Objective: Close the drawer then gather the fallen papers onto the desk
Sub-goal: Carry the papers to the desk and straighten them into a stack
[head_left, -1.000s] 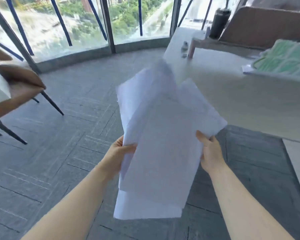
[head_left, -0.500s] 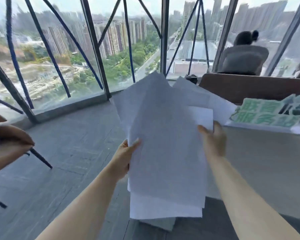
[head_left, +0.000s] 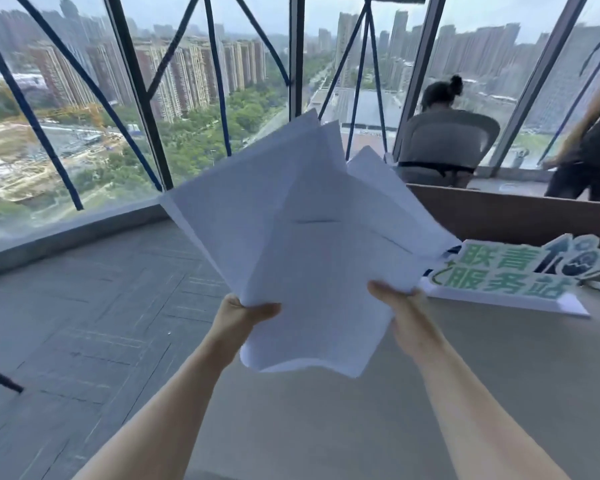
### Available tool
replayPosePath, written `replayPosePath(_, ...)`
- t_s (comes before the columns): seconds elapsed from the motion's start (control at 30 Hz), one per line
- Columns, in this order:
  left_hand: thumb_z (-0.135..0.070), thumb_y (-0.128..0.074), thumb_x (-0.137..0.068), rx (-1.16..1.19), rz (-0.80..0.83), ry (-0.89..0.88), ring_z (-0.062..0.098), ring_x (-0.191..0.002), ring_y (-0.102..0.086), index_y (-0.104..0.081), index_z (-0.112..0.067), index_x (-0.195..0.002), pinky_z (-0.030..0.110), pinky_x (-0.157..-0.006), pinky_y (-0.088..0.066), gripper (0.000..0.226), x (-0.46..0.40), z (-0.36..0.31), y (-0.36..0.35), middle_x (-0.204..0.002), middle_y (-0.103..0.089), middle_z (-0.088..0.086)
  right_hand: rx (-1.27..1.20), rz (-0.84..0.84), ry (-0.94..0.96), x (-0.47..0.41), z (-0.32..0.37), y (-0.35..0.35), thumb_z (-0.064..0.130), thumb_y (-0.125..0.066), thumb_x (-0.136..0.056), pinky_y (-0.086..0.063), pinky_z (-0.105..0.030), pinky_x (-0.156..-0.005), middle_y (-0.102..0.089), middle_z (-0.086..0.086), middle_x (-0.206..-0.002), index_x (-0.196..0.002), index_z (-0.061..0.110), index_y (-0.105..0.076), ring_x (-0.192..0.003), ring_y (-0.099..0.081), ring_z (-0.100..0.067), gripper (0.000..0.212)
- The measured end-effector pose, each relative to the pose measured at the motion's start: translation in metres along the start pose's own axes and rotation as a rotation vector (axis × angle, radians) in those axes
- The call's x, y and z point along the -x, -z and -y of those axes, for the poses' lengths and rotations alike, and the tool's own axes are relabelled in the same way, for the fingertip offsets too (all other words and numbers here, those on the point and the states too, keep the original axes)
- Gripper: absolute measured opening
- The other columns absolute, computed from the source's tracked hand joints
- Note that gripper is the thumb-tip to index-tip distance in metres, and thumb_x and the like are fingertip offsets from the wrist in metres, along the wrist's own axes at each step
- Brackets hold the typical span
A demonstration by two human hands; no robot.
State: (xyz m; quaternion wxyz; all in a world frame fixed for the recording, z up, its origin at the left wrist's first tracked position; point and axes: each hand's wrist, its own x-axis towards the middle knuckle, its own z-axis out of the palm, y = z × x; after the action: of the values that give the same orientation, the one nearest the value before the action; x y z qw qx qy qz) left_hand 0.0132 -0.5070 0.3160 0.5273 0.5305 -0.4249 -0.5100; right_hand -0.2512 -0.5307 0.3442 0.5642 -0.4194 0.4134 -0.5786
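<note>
Both hands hold a loose fan of white papers (head_left: 312,244) in the air above the near edge of the table (head_left: 395,393). The left hand (head_left: 238,315) and the right hand (head_left: 407,311) each have fingers pinching the bottom corners. A green sign (head_left: 510,275) stands on the table just beside the sheets.

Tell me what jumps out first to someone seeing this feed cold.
A fanned, uneven sheaf of white papers fills the centre, held up in the air by the left hand and right hand at its lower corners, above the near edge of the pale desk. To the right, a green-lettered sign stands on the desk. Behind it, a seated person faces the windows.
</note>
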Motion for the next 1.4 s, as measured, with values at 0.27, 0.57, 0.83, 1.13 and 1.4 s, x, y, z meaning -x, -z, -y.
replayPosePath(0.27, -0.010, -0.085, -0.051, -0.027, 0.113, 0.006, 0.028, -0.095, -0.073, -0.072, -0.008, -0.106, 0.041, -0.083, -0.059, 0.056, -0.061, 0.013, 0.021, -0.102, -0.077, 0.012, 0.095, -0.180, 0.187, -0.030, -0.006, -0.011, -0.009, -0.071, -0.076, -0.057, -0.035, -0.080, -0.077, -0.007, -0.097, -0.099, 0.008, -0.073, -0.090, -0.072, -0.023, 0.029)
replayPosePath(0.57, -0.010, -0.084, -0.053, -0.052, 0.112, 0.107, 0.032, -0.095, -0.072, -0.075, -0.007, -0.097, 0.048, -0.087, -0.057, 0.045, -0.094, 0.040, 0.004, -0.101, -0.076, 0.016, 0.357, -0.102, 0.050, -0.045, -0.031, -0.010, 0.006, -0.079, -0.072, -0.053, -0.026, -0.071, -0.078, 0.005, -0.087, -0.094, 0.015, -0.077, -0.080, -0.070, -0.011, 0.024)
replayPosePath(0.83, -0.003, -0.080, -0.055, -0.137, -0.049, 0.190, 0.022, -0.068, -0.060, -0.069, -0.009, -0.064, 0.033, -0.064, -0.049, 0.015, -0.096, 0.057, -0.026, -0.065, -0.068, 0.004, 0.432, -0.106, 0.069, -0.056, -0.030, -0.010, 0.014, -0.083, -0.069, -0.041, 0.001, -0.067, -0.062, 0.012, -0.100, -0.123, 0.019, -0.061, -0.078, -0.054, 0.025, 0.059)
replayPosePath(1.13, -0.010, -0.068, -0.074, -0.654, 0.035, -0.250, 0.005, -0.046, -0.032, -0.044, -0.019, -0.050, 0.022, -0.048, -0.025, 0.036, -0.125, -0.003, -0.054, -0.043, -0.038, -0.012, 1.397, 0.191, 0.188, -0.101, 0.044, -0.004, 0.052, -0.074, -0.068, -0.045, -0.031, -0.084, -0.065, 0.020, -0.107, -0.134, 0.052, -0.041, -0.100, -0.058, -0.012, 0.074)
replayPosePath(1.4, -0.036, -0.076, -0.071, -1.146, -0.051, -0.414, 0.030, -0.087, -0.064, -0.068, -0.030, -0.103, 0.033, -0.073, -0.045, 0.034, -0.144, -0.026, -0.037, -0.086, -0.073, 0.003, 0.890, -0.002, -0.023, -0.107, -0.001, 0.037, 0.017, -0.067, -0.077, -0.017, -0.031, -0.053, -0.025, 0.011, -0.047, -0.048, 0.021, -0.026, -0.050, -0.020, -0.013, 0.051)
